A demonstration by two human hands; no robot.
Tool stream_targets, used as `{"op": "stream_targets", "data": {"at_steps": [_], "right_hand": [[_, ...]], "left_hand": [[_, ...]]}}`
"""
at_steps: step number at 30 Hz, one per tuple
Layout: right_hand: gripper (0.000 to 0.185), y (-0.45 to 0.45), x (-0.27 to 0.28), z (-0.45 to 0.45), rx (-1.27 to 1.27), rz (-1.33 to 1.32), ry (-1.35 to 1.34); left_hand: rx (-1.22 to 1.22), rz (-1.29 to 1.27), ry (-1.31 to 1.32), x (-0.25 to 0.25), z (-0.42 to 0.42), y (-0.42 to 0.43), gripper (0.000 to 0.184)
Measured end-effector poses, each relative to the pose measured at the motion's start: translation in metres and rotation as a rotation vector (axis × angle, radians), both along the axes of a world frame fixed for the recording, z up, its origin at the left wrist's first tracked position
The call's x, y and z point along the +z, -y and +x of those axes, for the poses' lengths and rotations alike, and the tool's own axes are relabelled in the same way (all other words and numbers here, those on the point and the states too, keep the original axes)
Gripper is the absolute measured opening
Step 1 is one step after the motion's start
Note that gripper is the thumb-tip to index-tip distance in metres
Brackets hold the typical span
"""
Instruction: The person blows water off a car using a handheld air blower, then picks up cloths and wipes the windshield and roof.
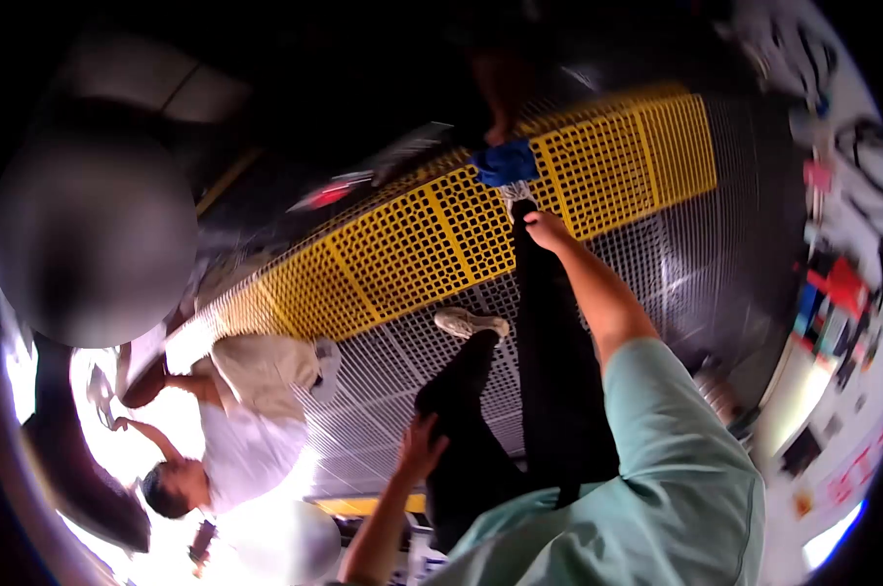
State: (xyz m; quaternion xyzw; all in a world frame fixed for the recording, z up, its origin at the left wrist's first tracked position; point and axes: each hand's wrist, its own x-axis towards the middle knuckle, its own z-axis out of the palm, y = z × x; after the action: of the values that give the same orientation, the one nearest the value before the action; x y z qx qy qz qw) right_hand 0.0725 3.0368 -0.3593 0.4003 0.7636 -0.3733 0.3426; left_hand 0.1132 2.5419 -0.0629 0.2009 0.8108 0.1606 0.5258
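The right hand (547, 231) apparently pinched the black trousers (558, 391) at the shin; the left hand (422, 449), grip loose, rested on their knee, probably for support.

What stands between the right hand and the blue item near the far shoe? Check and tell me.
In this view, the bottom of the black trouser leg and the pale patterned shoe lie between the right hand and the blue item. Whether they truly block a reach, I can't tell.
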Motion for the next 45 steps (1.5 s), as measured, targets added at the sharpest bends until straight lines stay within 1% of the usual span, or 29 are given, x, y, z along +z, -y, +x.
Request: {"op": "stream_targets", "data": {"at_steps": [2,4,5,10,12,14,15,16,18,19,22,24,25,26,28,29,30,31,32,33,34,35,36,38,39,40,42,43,45], "right_hand": [[0.035,0.013,-0.028,-0.015,0.012,0.028,0.23],[0.035,0.028,-0.063,-0.027,-0.007,0.128,0.268],[0.035,0.037,-0.094,-0.027,0.033,0.175,0.231],[0.038,0.038,-0.166,-0.059,0.397,0.368,0.085],[0.03,0.034,-0.197,-0.059,0.298,0.577,-0.13],[0.02,0.019,-0.212,-0.063,0.264,0.611,-0.226],[0.012,0.015,-0.223,-0.062,0.12,0.761,-0.463],[0.012,0.007,-0.224,-0.064,0.043,0.773,-0.486],[0.013,-0.011,-0.201,-0.075,-0.511,0.395,-0.496],[0.013,-0.021,-0.181,-0.075,-0.582,0.383,-0.556],[0.019,-0.032,-0.116,-0.068,-1.307,-0.18,-0.776],[0.007,-0.037,-0.03,-0.044,-1.408,-0.7,-0.838],[0.003,-0.031,0.005,-0.031,-1.497,-0.825,-0.831],[0.004,-0.026,0.041,-0.018,-1.589,-0.946,-0.813],[0.019,-0.016,0.174,-0.025,-1.8,-1.086,-0.629],[0.019,-0.011,0.226,-0.021,-1.783,-1.121,-0.496],[0.021,-0.007,0.262,-0.012,-1.587,-1.281,-0.511],[0.029,-0.007,0.294,-0.003,-1.623,-1.23,-0.15],[0.034,-0.013,0.363,-0.014,-1.561,-1.274,-0.108],[0.04,-0.024,0.435,-0.032,-1.353,-1.133,-0.046],[0.046,-0.024,0.47,-0.036,-1.093,-1.066,-0.067],[0.047,-0.028,0.483,-0.035,-0.863,-1.249,-0.141],[0.032,-0.034,0.512,-0.043,-0.677,-1.171,-0.27],[0.024,-0.034,0.534,-0.05,-0.29,-1.103,-0.482],[0.021,-0.046,0.584,-0.077,-0.235,-1.043,-0.521],[0.019,-0.052,0.603,-0.09,-0.208,-1.02,-0.552],[0.019,-0.066,0.621,-0.108,0.025,-0.838,-0.74],[0.02,-0.074,0.627,-0.117,0.053,-0.824,-0.73],[0.02,-0.085,0.642,-0.133,0.167,-0.78,-0.784]], "left_hand": [[0.145,-0.075,0.115,-0.025,0.018,0.011,0.074],[0.224,-0.172,0.1,-0.041,0.012,0.001,0.079],[0.225,-0.198,0.083,-0.051,0.01,-0.004,0.079],[0.175,-0.328,0.035,-0.079,0.0,-0.011,0.081],[0.245,-0.287,0.041,-0.091,-0.002,0.006,0.083],[0.206,-0.298,0.02,-0.084,-0.022,-0.03,0.083],[0.191,-0.3,0.011,-0.085,-0.026,-0.034,0.084],[0.175,-0.302,0.003,-0.087,-0.029,-0.037,0.084],[0.134,-0.268,-0.005,-0.094,-0.025,-0.012,0.086],[0.135,-0.256,-0.014,-0.095,-0.024,-0.009,0.086],[0.216,-0.165,0.007,-0.086,-0.015,0.001,0.085],[0.212,-0.178,0.066,-0.082,-0.015,0.009,0.085],[0.234,-0.26,0.08,-0.068,-0.021,-0.006,0.08],[0.265,-0.22,0.049,-0.058,-0.03,-0.02,0.08],[0.172,-0.178,0.04,-0.028,-0.047,-0.046,0.074],[0.16,-0.115,-0.022,0.0,-0.063,-0.08,0.067],[0.129,-0.032,-0.075,0.025,-0.082,-0.11,0.065],[0.153,0.043,-0.077,0.053,-0.098,-0.143,0.063],[0.169,0.126,-0.091,0.081,-0.123,-0.183,0.061],[0.151,0.227,-0.158,0.122,-0.149,-0.228,0.061],[0.124,0.308,-0.209,0.176,-0.166,-0.271,0.061],[0.097,0.384,-0.246,0.228,-0.183,-0.312,0.064],[0.083,0.493,-0.269,0.264,-0.196,-0.342,0.07],[0.037,0.547,-0.117,0.291,-0.2,-0.355,0.072],[0.02,0.589,-0.094,0.299,-0.21,-0.364,0.066],[0.096,0.522,-0.007,0.328,-0.219,-0.372,0.055],[0.104,0.434,-0.066,0.347,-0.232,-0.372,0.046],[0.089,0.478,-0.18,0.339,-0.234,-0.368,0.042],[0.118,0.567,-0.361,0.359,-0.239,-0.364,0.039]]}}
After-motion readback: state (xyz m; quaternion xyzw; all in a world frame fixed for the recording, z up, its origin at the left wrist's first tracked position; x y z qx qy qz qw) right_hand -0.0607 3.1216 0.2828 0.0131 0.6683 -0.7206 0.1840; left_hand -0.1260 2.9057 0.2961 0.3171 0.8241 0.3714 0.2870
